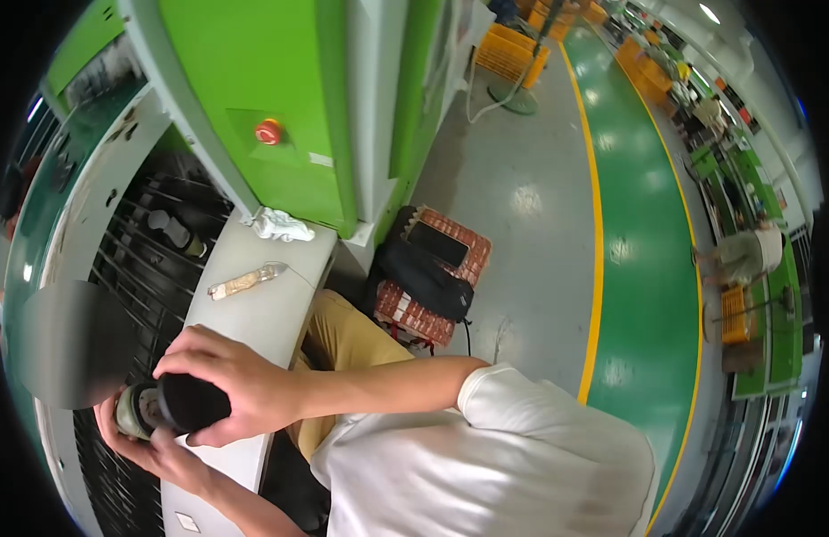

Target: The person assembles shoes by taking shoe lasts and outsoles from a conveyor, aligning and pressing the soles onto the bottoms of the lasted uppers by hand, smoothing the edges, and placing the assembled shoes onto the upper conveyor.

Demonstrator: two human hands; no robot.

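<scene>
Both hands are together at the left, over the pale ledge and the dark slatted rack. My right hand [240,385], the upper one, is closed around a black rounded piece [192,404] with a smooth surface. My left hand [168,461], below it, grips a grey-green round piece [128,412] with a dark opening facing the black one. The two pieces touch or nearly touch; I cannot tell whether they are joined. On the ledge [244,327] beyond my right hand lies a clear-wrapped tan item [247,281].
A crumpled white cloth [283,225] lies at the ledge's far end. Behind stands a green machine [267,72] with a red button [267,132]. On the slatted rack [132,259] rests a black-and-white object [168,227]. A black bag [423,277] sits on a red patterned stack.
</scene>
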